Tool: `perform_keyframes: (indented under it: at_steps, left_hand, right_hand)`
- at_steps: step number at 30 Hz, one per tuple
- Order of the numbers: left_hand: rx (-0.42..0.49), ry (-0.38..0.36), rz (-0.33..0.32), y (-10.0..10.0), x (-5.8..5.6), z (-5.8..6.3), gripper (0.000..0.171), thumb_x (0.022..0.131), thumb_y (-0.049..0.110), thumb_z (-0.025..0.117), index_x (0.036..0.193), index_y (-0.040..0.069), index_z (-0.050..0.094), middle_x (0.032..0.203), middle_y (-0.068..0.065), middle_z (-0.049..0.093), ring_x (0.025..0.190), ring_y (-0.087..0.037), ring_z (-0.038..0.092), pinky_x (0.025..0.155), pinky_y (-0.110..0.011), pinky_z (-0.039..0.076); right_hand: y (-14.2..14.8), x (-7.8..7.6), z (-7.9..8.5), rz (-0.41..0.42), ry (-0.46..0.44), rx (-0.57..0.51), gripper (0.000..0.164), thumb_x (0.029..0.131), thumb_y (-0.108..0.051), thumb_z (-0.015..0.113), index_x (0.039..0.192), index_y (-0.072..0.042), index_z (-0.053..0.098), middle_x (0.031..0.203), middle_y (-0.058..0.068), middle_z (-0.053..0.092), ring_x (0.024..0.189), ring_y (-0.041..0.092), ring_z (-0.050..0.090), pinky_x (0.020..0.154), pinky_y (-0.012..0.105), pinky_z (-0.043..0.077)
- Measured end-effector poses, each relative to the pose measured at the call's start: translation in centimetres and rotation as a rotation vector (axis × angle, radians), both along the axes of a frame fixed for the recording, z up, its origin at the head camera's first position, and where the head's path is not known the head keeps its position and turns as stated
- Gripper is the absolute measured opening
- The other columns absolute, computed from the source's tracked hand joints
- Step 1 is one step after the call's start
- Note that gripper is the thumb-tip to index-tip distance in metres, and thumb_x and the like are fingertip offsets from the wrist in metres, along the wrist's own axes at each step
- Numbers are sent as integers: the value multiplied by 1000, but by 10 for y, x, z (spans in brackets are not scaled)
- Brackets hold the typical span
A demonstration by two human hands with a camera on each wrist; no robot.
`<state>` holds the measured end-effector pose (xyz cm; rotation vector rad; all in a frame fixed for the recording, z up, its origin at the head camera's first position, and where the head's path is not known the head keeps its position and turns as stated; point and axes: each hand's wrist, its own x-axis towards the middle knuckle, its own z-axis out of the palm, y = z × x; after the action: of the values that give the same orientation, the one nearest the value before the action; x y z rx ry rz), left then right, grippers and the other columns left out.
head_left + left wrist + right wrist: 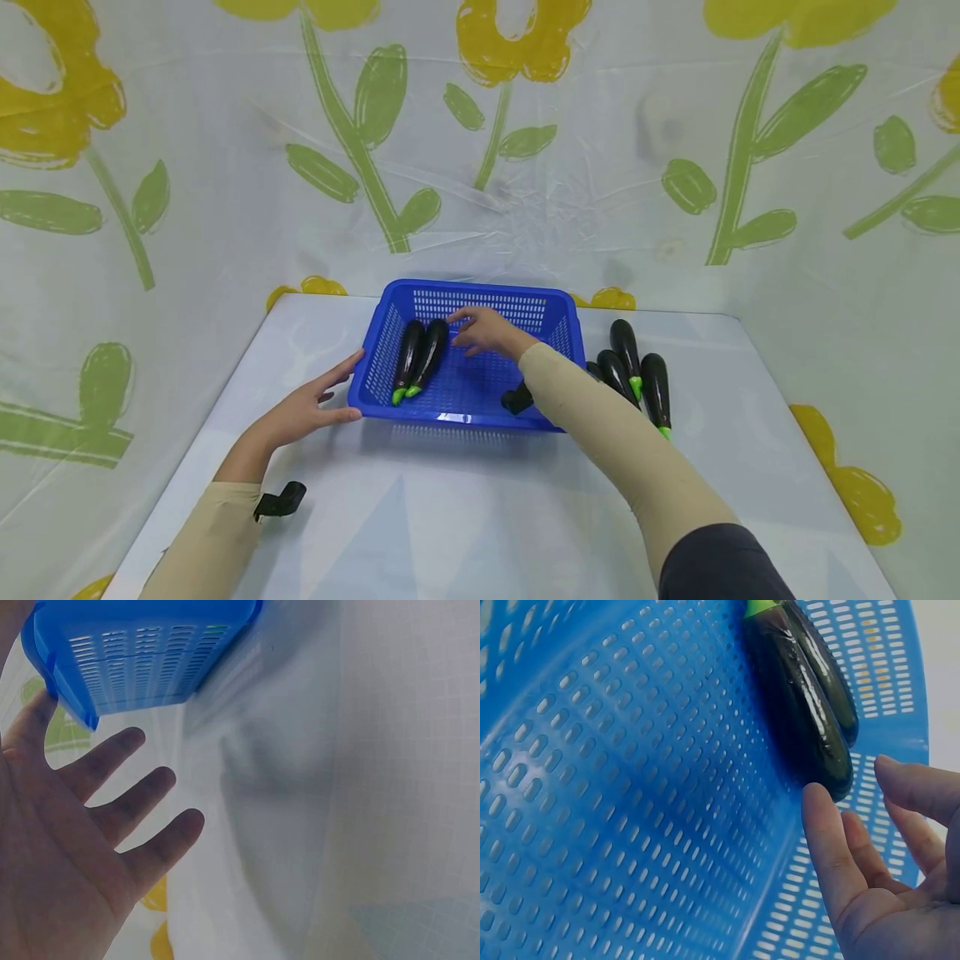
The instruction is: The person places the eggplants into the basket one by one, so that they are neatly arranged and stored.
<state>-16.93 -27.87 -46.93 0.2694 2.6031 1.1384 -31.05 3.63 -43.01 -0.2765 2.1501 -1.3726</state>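
A blue plastic basket (480, 416) with slotted walls stands on the white table. Inside it, along the left side, two dark eggplants (429, 357) lie side by side, their green stem ends toward the front. My left hand (300, 415) is at the basket's left side, fingers spread, with fingertip and thumb at the rim. In the left wrist view, the other fingers of that hand (150, 840) extend free of the basket. Over the basket reaches my right hand (483, 328), holding nothing. The right wrist view has its extended fingers (829, 855) right by the rounded end of one eggplant (802, 705).
Several more eggplants (655, 387) lie on the table to the right of the basket, partly hidden by my right forearm. A white cloth wall (570, 183) with yellow flowers and green leaves rises behind the table's back edge. Bare table (420, 517) extends in front.
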Motion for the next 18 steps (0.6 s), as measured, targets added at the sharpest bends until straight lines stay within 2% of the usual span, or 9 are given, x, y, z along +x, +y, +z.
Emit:
perform_keyframes:
  at_steps: [9,18]
  left_hand:
    - [5,9,-6,-1,0,-2,98,90,48,75,164,36,12,168,-18,18,148,-51,23,111,-72,31]
    - [-5,3,1,0,-1,-1,99,89,50,75,164,37,12,167,-20,19,148,-52,23,109,-73,32]
  right_hand:
    - [12,2,1,31,3,-40,47,97,8,59,143,3,53,134,30,56,123,45,60,95,47,57]
    - [29,1,4,3,19,-6,45,99,2,61,143,-2,55,131,24,59,119,38,63,94,45,58]
